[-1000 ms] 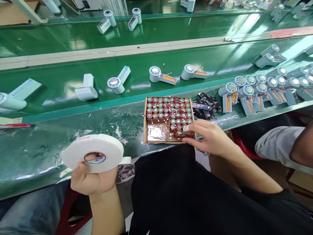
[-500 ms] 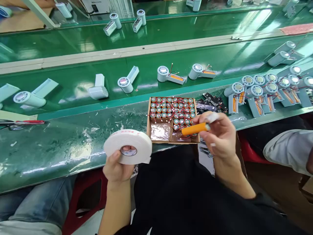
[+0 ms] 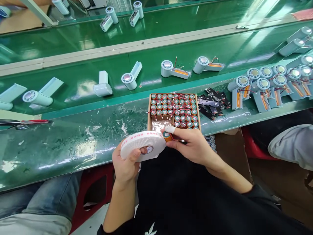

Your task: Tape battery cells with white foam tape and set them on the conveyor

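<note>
My left hand [image 3: 127, 163] grips a roll of white foam tape [image 3: 132, 142] with red print on its outer face, thumb at the core hole. Close against the roll's right side is an orange battery cell [image 3: 167, 136], pinched in my right hand [image 3: 189, 142]; its short lead ends in a white plug. A white wrap covers one fingertip of that hand. Whether the cell touches the tape, I cannot tell. Just beyond both hands stands a cardboard box [image 3: 149, 119] of upright battery cells [image 3: 165, 106] with red and black wires. Its front left part shows a bare bottom.
Black circuit boards [image 3: 212, 102] lie right of the box. Further right, grey-blue housings [image 3: 261, 85] with orange cells stand in a cluster. More housings [image 3: 129, 81] sit along the green conveyor [image 3: 80, 71]. Red-handled pliers [image 3: 34, 122] lie at left. People sit on both sides.
My right hand has moved left with the battery cell, from over the box to the tape roll. The roll has shifted right and tilted, showing more of its printed outer face.
</note>
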`<state>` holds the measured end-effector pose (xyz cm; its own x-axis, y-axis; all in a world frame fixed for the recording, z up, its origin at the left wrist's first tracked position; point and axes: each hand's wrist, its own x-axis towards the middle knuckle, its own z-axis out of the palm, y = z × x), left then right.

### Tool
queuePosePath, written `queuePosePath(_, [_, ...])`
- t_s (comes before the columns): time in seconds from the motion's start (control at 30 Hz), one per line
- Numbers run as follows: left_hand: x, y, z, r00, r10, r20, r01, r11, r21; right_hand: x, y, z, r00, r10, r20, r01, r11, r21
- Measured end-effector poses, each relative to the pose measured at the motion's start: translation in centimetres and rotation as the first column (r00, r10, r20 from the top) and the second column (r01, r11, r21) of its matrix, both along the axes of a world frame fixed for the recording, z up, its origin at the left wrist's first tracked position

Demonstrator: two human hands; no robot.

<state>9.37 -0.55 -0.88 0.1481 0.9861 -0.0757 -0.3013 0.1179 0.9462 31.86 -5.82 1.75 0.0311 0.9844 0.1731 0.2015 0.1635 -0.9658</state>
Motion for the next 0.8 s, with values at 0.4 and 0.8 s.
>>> queuePosePath(0.4, [4.2, -2.4, -0.9, 0.992, 0.062, 0.105, -0.069, 0.996, 0.063, -3.9, -0.3, -1.5, 0.644, -0.323, -0.693, 0.411, 0.911, -0.043])
queuePosePath(0.8, [4.2, -2.2, 0.4, 0.933, 0.279, 0.226, -0.3, 0.952, 0.063, -2.7, -0.7, -2.5, 0.656, -0.306, -0.69, 0.326, 0.939, -0.107])
